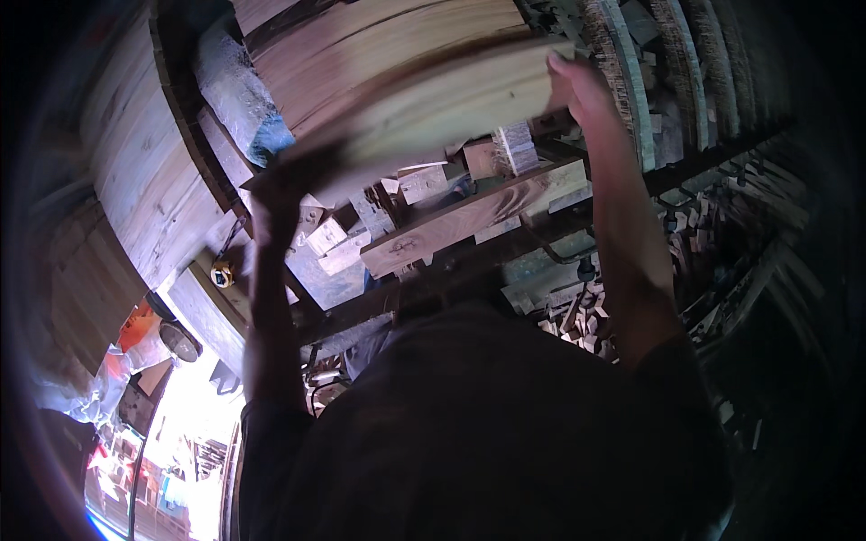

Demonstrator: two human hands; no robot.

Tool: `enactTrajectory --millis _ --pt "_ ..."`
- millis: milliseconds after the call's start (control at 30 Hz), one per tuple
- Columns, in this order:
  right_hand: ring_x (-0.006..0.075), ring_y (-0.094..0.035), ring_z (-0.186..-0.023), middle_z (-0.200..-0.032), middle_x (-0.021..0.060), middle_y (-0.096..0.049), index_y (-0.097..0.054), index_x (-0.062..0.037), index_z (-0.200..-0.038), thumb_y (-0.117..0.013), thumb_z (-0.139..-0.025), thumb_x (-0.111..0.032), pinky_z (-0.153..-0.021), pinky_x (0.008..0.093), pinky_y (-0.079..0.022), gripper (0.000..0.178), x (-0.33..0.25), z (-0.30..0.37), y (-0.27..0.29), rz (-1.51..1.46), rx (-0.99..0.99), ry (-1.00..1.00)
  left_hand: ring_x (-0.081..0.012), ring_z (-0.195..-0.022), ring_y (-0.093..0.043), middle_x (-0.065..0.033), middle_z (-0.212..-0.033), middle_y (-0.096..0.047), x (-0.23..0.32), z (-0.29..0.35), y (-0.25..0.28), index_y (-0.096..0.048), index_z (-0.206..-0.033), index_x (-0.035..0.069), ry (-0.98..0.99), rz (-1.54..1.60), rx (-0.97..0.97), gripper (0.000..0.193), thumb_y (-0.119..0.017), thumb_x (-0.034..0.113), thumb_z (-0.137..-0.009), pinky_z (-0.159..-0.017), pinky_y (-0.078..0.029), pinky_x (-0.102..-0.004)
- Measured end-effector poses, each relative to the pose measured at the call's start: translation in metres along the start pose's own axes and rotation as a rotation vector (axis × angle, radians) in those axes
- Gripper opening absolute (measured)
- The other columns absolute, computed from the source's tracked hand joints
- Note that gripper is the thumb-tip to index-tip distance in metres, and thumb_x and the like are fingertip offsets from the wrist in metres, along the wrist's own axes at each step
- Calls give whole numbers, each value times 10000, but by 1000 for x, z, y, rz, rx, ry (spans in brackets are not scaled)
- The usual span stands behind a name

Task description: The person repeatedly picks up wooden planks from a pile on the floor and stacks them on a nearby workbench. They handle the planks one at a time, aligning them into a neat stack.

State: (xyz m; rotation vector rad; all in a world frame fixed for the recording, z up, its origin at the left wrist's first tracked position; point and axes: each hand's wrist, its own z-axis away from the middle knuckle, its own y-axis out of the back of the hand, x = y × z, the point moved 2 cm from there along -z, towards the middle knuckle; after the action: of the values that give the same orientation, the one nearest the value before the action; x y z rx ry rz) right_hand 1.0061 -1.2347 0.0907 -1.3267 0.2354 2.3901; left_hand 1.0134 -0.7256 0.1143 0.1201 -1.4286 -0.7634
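I hold a long pale wooden plank (433, 113) with both hands, above a workbench; it looks blurred. My left hand (287, 185) grips its left end, fingers wrapped round the edge. My right hand (577, 86) clasps its right end. Both forearms reach up from my dark shirt at the bottom of the head view. Under the plank lies a thicker brown beam (469, 216) on a dark metal frame (505, 248), with several small wood offcuts (424, 180) around it.
Stacked pale boards (144, 171) fill the left and top. A yellow tape measure (222, 273) rests on a ledge at left. Wood scraps (577, 316) litter the floor below the bench. Curved stacked slats (667, 81) stand at the upper right. An orange object (137, 326) sits lower left.
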Motion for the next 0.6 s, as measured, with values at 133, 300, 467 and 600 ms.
enactTrajectory --millis 133,300,467,600 --pt "252 -550 -1246 -1337 95 -618 -561 -61 -1340 -774 -854 -406 -1058 461 -386 633 -14 -87 -3 172 75 -39 -124 -893 -676 -76 -1050 -748 -25 -60 38 -718 -1149 7 182 193 8 290 -704 140 -892 -798 -553 -303" --pt "224 -656 -980 -1050 78 -713 -678 -64 -1089 -686 -918 -217 -880 353 -503 230 -59 -87 -64 -284 43 151 -158 -882 -718 -106 -1013 -763 -17 -89 52 -727 -1088 21 -66 -118 265 238 -745 134 -879 -788 -561 -313" --pt "391 -582 -1149 -1166 223 -634 -557 19 -1166 -327 -1049 -494 -1075 551 -410 574 -40 -94 -30 -661 50 277 -218 -805 -706 -109 -871 -715 3 -50 17 -667 -1075 16 -199 -120 401 289 -788 32 -813 -757 -556 -334" --pt "476 -550 -1176 -1007 292 -620 -536 63 -913 -266 -1065 -481 -1125 595 -368 626 -4 -89 -10 -1018 -108 196 -338 -1112 -653 -163 -1145 -668 -10 -18 -20 -610 -1028 3 -402 -248 376 288 -589 -113 -765 -963 -535 -416"
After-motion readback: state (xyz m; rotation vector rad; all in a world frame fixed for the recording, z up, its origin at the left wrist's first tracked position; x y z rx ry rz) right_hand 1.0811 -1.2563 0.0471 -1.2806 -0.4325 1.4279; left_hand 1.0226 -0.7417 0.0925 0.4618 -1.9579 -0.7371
